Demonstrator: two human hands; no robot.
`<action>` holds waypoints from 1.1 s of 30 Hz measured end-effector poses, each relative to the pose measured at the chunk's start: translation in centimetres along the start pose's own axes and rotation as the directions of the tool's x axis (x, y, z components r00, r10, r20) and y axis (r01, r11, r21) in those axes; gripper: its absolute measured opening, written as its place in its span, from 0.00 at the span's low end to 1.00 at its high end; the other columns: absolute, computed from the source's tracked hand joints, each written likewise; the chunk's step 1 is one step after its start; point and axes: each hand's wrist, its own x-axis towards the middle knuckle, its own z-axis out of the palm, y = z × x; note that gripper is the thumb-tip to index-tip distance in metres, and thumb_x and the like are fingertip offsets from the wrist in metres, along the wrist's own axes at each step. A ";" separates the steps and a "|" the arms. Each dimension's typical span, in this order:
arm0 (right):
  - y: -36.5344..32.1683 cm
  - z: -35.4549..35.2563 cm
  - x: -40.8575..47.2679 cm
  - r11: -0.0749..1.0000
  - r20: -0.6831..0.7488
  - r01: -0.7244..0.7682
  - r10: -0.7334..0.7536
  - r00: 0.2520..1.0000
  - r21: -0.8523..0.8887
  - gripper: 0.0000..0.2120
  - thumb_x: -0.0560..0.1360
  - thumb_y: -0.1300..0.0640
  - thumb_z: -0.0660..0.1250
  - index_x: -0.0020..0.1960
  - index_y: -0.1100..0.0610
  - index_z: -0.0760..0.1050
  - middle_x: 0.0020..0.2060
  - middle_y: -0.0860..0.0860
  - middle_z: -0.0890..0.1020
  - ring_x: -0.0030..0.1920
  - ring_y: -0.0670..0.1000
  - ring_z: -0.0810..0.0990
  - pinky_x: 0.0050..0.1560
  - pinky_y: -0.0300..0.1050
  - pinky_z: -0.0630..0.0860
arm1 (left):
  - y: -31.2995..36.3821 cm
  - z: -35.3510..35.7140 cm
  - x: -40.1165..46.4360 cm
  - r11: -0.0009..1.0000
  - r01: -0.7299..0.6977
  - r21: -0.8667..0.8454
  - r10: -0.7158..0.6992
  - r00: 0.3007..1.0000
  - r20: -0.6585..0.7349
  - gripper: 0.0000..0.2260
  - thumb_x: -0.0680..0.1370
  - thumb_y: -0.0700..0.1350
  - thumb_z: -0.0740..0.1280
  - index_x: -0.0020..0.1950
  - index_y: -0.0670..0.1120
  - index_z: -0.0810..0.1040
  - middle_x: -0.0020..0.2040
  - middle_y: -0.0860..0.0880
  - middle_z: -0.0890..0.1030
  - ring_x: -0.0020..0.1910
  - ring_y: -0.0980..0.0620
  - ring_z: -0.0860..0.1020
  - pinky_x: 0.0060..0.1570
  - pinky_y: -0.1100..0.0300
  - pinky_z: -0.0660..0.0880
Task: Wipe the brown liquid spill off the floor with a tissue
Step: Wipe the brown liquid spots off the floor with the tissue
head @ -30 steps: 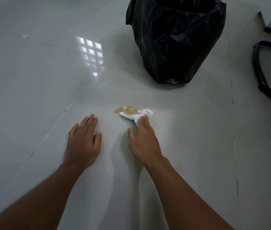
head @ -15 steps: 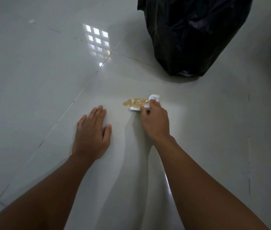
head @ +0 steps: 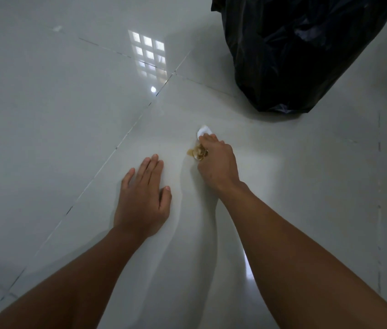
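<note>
One tissue (head: 204,131) was in play, bunched under the right hand (head: 216,160) on the glossy tiled floor (head: 57,110). Its long axis ran from the near-left, where a brown-soaked end showed beside the thumb side of the hand, to the far-right, where a clean white corner pointed away from the person toward the black bin bag (head: 299,51). The right hand's fingers (head: 209,139) were curled over the tissue and gripped it against the floor; the white corner stuck out just beyond the fingertips, while the stained end bulged out at the left edge of the hand. The middle of the tissue was hidden under the palm.

One patch of brown spill (head: 191,152) remained visible, a small wet smear touching the stained end of the tissue on its left side, between the two hands. How much more liquid lay under the hand could not be told.

The left hand (head: 144,198) lay flat on the floor, palm down, fingers straight and close together and pointing away from the person, thumb spread to the right. It held nothing and sat near the spill but apart from it.

One bin bag stood on the floor beyond the right hand, well apart from the tissue. A bright window reflection (head: 148,55) showed on the tiles to the far left of the bag.
</note>
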 end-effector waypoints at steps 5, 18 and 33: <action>0.1 -0.1 -0.5 0.977 0.091 0.134 -0.120 0.989 -0.164 0.27 0.69 0.71 0.59 0.66 0.56 0.73 0.66 0.52 0.74 0.64 0.56 0.72 0.63 0.43 0.65 | -0.1 0.0 -0.1 1.000 0.000 -0.002 0.000 1.000 0.004 0.28 0.75 0.49 0.54 0.75 0.44 0.63 0.77 0.48 0.63 0.77 0.52 0.58 0.74 0.48 0.55; 2.7 -3.1 -7.3 0.992 0.004 0.117 -0.117 0.993 0.038 0.24 0.69 0.69 0.63 0.62 0.54 0.79 0.61 0.54 0.81 0.64 0.55 0.76 0.67 0.39 0.65 | -0.4 0.2 -0.2 1.000 -0.023 -0.019 0.023 1.000 -0.003 0.29 0.74 0.48 0.49 0.75 0.44 0.63 0.77 0.49 0.62 0.77 0.54 0.58 0.74 0.48 0.54; 7.8 -7.4 -8.4 0.931 -0.333 -0.308 0.232 0.914 -0.195 0.18 0.69 0.59 0.67 0.56 0.46 0.81 0.44 0.54 0.85 0.43 0.60 0.81 0.45 0.46 0.76 | -0.4 0.7 0.1 0.999 -0.004 -0.046 0.002 0.999 -0.039 0.28 0.75 0.48 0.50 0.75 0.46 0.64 0.77 0.50 0.63 0.76 0.55 0.58 0.74 0.50 0.54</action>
